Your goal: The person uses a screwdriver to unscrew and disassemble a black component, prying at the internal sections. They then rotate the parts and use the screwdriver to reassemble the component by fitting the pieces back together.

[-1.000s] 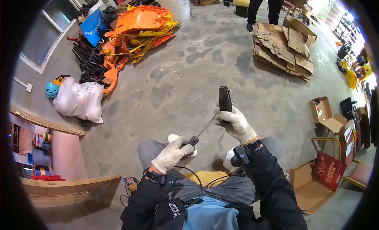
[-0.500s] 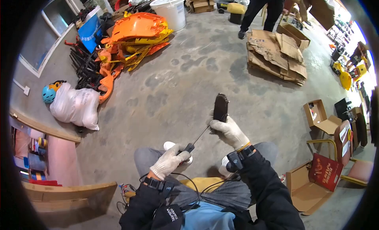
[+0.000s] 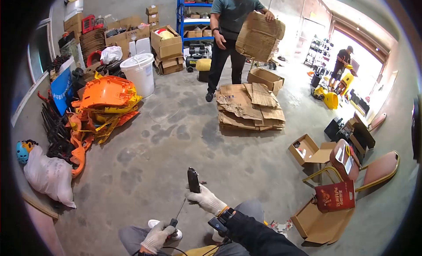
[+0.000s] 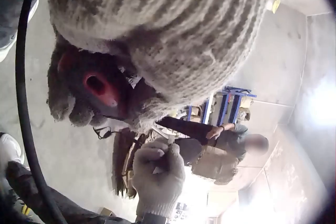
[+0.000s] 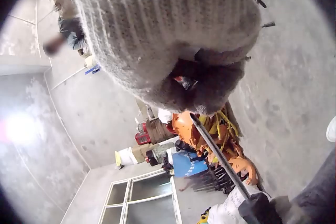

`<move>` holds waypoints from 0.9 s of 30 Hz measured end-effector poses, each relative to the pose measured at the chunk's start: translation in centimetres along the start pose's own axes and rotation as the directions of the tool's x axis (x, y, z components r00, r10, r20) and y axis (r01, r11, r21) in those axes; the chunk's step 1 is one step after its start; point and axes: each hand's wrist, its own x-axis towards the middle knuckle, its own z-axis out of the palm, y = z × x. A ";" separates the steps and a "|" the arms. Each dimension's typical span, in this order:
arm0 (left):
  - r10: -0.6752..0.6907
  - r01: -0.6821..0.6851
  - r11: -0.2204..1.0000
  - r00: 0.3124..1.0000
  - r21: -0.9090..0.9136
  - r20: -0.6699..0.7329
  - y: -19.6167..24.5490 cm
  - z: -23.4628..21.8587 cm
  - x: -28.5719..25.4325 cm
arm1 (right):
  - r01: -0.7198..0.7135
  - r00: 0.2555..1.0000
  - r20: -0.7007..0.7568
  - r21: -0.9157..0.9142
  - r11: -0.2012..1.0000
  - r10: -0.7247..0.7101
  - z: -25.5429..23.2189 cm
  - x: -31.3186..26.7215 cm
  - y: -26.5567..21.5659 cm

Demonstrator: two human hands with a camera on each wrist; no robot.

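Note:
In the head view my gloved left hand (image 3: pixel 157 238) grips a screwdriver (image 3: pixel 174 221) by its dark handle. In the left wrist view the fingers curl round it, and the handle's red end (image 4: pixel 100 85) shows. The metal shaft (image 5: pixel 220 158) points up toward my right hand (image 3: pixel 206 200), its tip right at that glove's fingers. My gloved right hand holds a long, black, rounded part (image 3: pixel 193 180) upright, with its lower end hidden in the glove. Small pieces stick out beside it.
A person (image 3: pixel 233 23) holds a cardboard sheet (image 3: pixel 259 36) behind a stack of flattened cardboard (image 3: pixel 250 106). Orange and yellow plastic shells (image 3: pixel 107 97) lie left, near a white bucket (image 3: pixel 138 73). On the right are an open carton (image 3: pixel 310 150), chairs (image 3: pixel 380 168) and a red box (image 3: pixel 335 196).
The head view has tilted up and turned right, so both hands sit lower in it and the standing person shows more fully. Both hands keep their hold on the screwdriver and the black part.

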 end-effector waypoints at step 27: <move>-0.012 -0.112 0.320 0.992 -0.941 -0.122 -16.2 -5.7 2.2 | -0.256 0.964 -0.105 -0.093 0.962 0.246 -3.2 0.7 7.1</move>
